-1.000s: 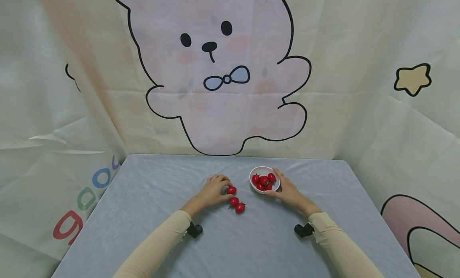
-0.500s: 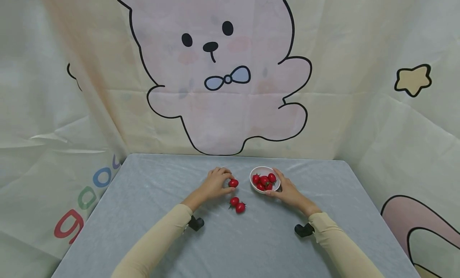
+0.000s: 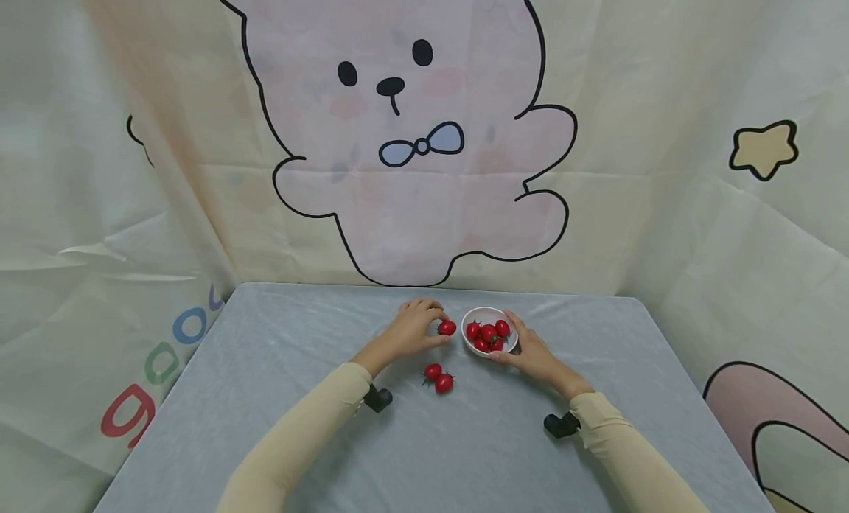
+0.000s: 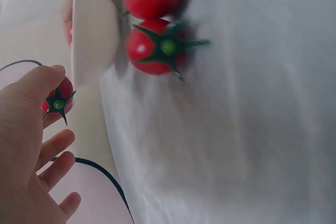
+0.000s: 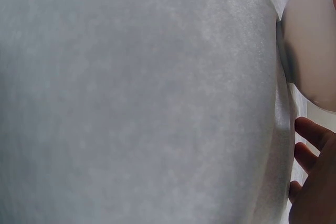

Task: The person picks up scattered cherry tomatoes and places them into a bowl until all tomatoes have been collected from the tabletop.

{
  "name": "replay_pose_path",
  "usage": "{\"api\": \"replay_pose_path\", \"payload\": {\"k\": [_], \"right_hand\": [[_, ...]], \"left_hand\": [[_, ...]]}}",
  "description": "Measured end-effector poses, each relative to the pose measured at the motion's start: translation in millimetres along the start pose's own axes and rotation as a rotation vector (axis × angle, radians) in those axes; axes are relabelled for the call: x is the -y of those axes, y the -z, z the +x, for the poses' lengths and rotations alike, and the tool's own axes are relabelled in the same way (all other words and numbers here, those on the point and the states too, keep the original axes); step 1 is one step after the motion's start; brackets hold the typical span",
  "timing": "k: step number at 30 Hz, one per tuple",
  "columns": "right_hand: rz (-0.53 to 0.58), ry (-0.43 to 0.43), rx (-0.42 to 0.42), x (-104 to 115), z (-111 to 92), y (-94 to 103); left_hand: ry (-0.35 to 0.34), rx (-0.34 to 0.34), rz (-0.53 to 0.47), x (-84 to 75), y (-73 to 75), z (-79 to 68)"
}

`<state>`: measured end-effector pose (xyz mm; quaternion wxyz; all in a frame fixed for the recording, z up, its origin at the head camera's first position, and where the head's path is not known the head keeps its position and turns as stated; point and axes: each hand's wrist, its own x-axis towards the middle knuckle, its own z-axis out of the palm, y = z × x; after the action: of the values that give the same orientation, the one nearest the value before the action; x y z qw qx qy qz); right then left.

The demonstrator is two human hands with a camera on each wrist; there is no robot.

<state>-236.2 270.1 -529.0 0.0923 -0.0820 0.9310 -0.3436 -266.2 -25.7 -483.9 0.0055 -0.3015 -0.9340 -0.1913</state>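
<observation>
Between thumb and fingertips my left hand [image 3: 411, 332] pinches a red cherry tomato [image 3: 447, 327], just left of a small white bowl [image 3: 487, 315]. In the left wrist view that tomato [image 4: 59, 102] shows a green star-shaped stem; the hand's other fingers are spread. My right hand [image 3: 536, 358] grips the bowl's right side, thumb at the near rim. Several cherry tomatoes [image 3: 488, 332] lie inside the bowl. Two more, a rear tomato [image 3: 433, 371] and a front tomato [image 3: 444, 383], lie together on the cloth. The right wrist view shows the bowl's outer wall [image 5: 312, 45] and part of the hand.
A pale blue-grey cloth [image 3: 464, 454] covers the table. Behind it hangs a curtain [image 3: 411, 233] printed with a bear, and more printed fabric stands at both sides. Each wrist wears a black camera mount, such as the right mount [image 3: 561, 424].
My left hand has carried its pinched tomato away from the two on the cloth, rightward and farther back, close to the bowl. The right hand and bowl have stayed put.
</observation>
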Motion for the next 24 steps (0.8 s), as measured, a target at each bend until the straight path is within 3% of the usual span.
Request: {"api": "replay_pose_path", "payload": {"k": [10,24], "right_hand": [[0.001,-0.025,0.006,-3,1,-1.6],[-0.016,-0.007,-0.003,-4,0,-0.3]], "left_hand": [[-0.018,0.013,0.050,-23.4,3.4,24.2],[-0.048,0.024,0.058,-40.4,-2.4,50.4]]}}
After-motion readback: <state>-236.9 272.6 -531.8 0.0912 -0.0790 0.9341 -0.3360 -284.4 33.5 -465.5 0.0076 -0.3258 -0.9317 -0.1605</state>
